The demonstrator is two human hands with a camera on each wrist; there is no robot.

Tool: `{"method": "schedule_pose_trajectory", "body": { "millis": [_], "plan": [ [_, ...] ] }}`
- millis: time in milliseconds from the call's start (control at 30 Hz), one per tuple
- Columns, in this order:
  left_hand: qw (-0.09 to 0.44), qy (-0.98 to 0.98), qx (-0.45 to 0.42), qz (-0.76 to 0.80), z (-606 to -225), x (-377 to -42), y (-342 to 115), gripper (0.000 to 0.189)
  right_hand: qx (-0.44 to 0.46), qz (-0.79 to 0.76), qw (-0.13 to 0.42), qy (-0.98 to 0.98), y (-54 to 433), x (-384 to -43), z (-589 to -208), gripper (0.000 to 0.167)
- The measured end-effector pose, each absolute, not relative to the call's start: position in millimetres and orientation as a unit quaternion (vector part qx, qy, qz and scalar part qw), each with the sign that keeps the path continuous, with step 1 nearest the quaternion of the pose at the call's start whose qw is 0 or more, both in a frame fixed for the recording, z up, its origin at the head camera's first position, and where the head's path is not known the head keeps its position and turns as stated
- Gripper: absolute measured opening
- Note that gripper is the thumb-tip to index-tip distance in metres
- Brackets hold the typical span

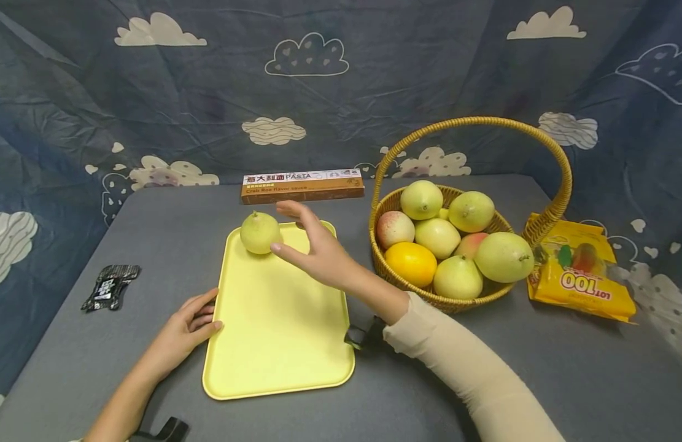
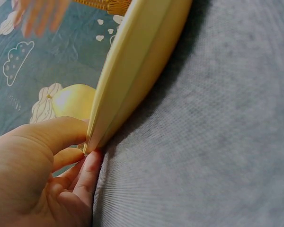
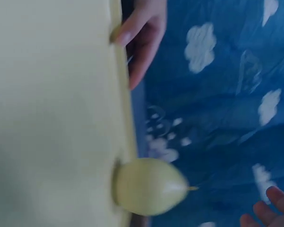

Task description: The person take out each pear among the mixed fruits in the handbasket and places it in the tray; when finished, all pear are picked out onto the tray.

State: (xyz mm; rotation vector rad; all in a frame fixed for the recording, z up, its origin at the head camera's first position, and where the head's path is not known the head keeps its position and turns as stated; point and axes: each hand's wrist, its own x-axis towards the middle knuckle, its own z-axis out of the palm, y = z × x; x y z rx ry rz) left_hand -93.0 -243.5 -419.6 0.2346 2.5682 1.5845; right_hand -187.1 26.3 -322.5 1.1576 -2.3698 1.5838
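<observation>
A yellow tray (image 1: pixel 280 319) lies on the table, and a yellow-green pear (image 1: pixel 260 232) stands at its far left corner with the stem up. My left hand (image 1: pixel 182 334) pinches the tray's left rim; in the left wrist view the thumb (image 2: pixel 61 135) lies over the edge and the fingers are below it. Over the tray's far part, just right of the pear, my right hand (image 1: pixel 321 255) is held with fingers spread and nothing in it. Its fingertips (image 3: pixel 264 212) show apart from the pear (image 3: pixel 151 186) in the right wrist view.
Right of the tray stands a wicker basket (image 1: pixel 377 261) with a tall handle, full of pears, peaches and an orange fruit. A yellow snack bag (image 1: pixel 584 276) lies beyond it. The pasta box (image 1: pixel 302 186) is behind the tray, and a small black packet (image 1: pixel 110 287) lies far left.
</observation>
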Motion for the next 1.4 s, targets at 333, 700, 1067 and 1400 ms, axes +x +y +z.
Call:
{"method": "schedule_pose_trajectory", "body": {
  "millis": [333, 700, 1067, 1400],
  "plan": [
    [0.057, 0.846, 0.077, 0.524, -420.3, -93.4, -243.4, 0.063, 0.437, 0.461, 0.169, -0.754, 118.9, -141.0, -292.4, 0.067],
    [0.055, 0.848, 0.076, 0.521, -421.7, -93.5, -244.1, 0.063, 0.381, 0.503, 0.297, -0.717, 184.5, -112.5, -276.9, 0.068],
    [0.060, 0.845, 0.074, 0.526, -422.9, -93.1, -243.2, 0.064, 0.253, 0.494, 0.345, -0.757, 229.6, -107.8, -297.5, 0.065],
    [0.055, 0.843, 0.078, 0.529, -423.4, -93.6, -244.5, 0.063, 0.171, 0.478, 0.351, -0.786, 262.0, -124.4, -332.0, 0.064]
  ]
}}
